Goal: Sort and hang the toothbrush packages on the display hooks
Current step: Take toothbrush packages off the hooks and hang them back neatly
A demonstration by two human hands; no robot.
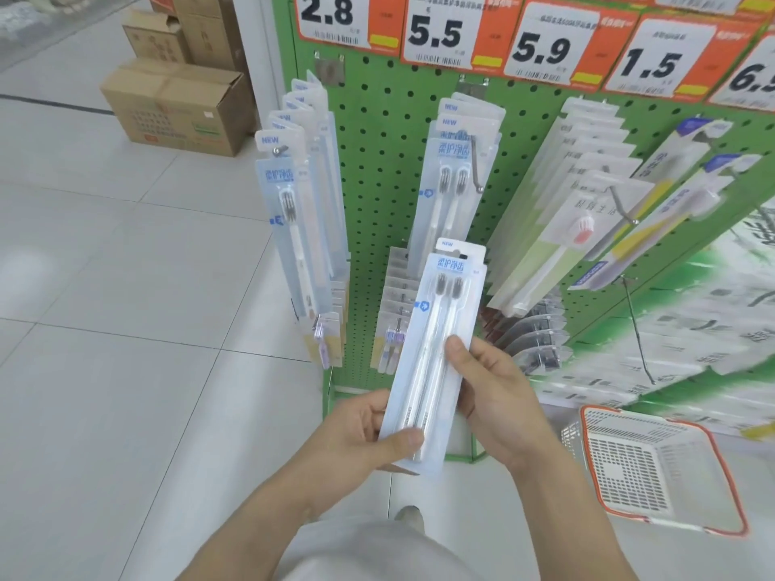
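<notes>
I hold a two-brush toothbrush package (440, 329), pale blue card with clear blister, upright in front of the green pegboard (377, 161). My left hand (369, 434) grips its lower end, thumb across the front. My right hand (490, 392) grips its right edge, thumb on the blister. The same two-brush packs (455, 169) hang on a hook (476, 161) straight above. Single-brush packs (293, 211) fill the left hook. Green and yellow packs (587, 211) hang to the right.
An orange-rimmed white shopping basket (654, 467) sits on the floor at the right. Cardboard boxes (180, 106) stack at the back left. Price tags (444, 31) line the top of the board. Smaller packs (398, 304) hang lower down. White tiled floor spreads to the left.
</notes>
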